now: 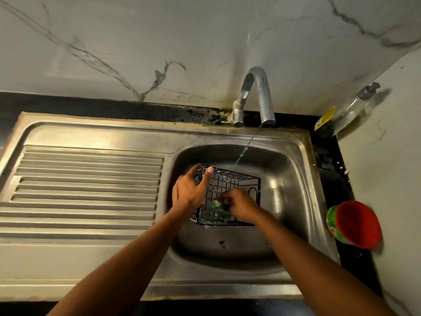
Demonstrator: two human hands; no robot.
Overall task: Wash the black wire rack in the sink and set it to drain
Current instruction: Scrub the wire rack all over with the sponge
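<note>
Down in the basin of the stainless steel sink (pixel 287 192), toward its left side: black wire rack (pixel 232 185), box-shaped, with a gridded face turned up. Touched at the far left corner by the left hand (pixel 189 193), which lies over the rim with fingers spread and fairly straight, not wrapped round the wires. Met on the near side by the right hand (pixel 242 205), fingers curled tight on a blurred green scrubbing sponge (pixel 216 205) pressed to the grid. Hands close together, both over the rack.

Just behind the rack, thin stream of water (pixel 247 145) slanting down from the curved chrome tap (pixel 259 94). Left of the basin, ribbed steel drainboard (pixel 86 183). Right of the sink, on the black stone desk (pixel 330 172), round red container with green patterned outside (pixel 357 224), tipped on its side. In the far corner, clear plastic bottle with yellow label (pixel 346 112), leaning against the white veined marble wall (pixel 136 42).
</note>
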